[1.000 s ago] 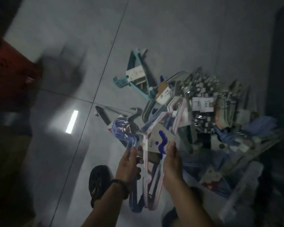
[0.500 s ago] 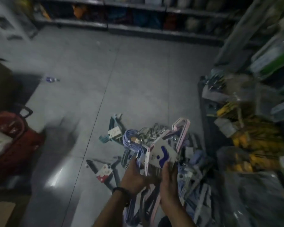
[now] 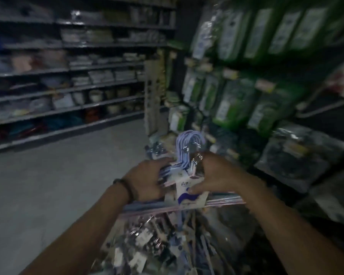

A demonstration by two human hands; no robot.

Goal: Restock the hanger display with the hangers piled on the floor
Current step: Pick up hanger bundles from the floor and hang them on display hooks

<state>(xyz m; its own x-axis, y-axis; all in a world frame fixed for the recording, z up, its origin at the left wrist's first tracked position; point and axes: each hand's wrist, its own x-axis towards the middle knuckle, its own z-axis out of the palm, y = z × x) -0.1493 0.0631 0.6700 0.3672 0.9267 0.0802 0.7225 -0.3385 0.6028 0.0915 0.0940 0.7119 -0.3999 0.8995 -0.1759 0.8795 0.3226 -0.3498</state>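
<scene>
Gripping a bundle of hangers (image 3: pixel 187 161) between them, the left hand (image 3: pixel 147 180) and the right hand (image 3: pixel 216 173) hold it up at chest level, hooks pointing upward. The left fingers wrap the pale blue and pink shoulders on one side; the right fingers close over the other side, thumb pressing a white card label (image 3: pixel 184 192). Below the arms, the hanger pile (image 3: pixel 151 241) lies on the floor (image 3: pixel 48 185), blurred. Dim shelves (image 3: pixel 77 76) stand beyond, and green packets (image 3: pixel 236 100) hang at right.
</scene>
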